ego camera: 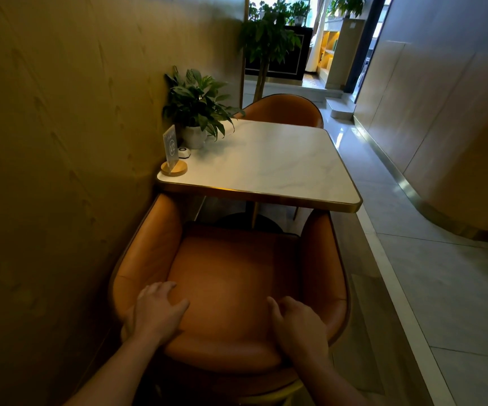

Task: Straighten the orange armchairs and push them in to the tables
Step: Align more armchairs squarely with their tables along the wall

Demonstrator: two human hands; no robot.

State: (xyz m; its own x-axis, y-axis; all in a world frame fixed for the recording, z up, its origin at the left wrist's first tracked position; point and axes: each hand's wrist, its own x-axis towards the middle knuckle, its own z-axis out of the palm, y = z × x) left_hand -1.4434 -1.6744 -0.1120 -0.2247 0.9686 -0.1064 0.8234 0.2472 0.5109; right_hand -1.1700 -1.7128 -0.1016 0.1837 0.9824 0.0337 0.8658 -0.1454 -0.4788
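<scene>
At the near armchair point(231, 276), both hands, left hand point(156, 310) and right hand point(298, 325), clasp its backrest, fingers curled over. Push evenly, square to the surface point(266, 165)

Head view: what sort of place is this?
Probably a café or restaurant: a small marble-look table with a number sign and call button, and orange armchairs on both sides.

Café or restaurant seating, marble-topped table point(266, 168), numbered table sign point(171, 150), call button point(184, 152), orange armchairs point(231, 276)
</scene>
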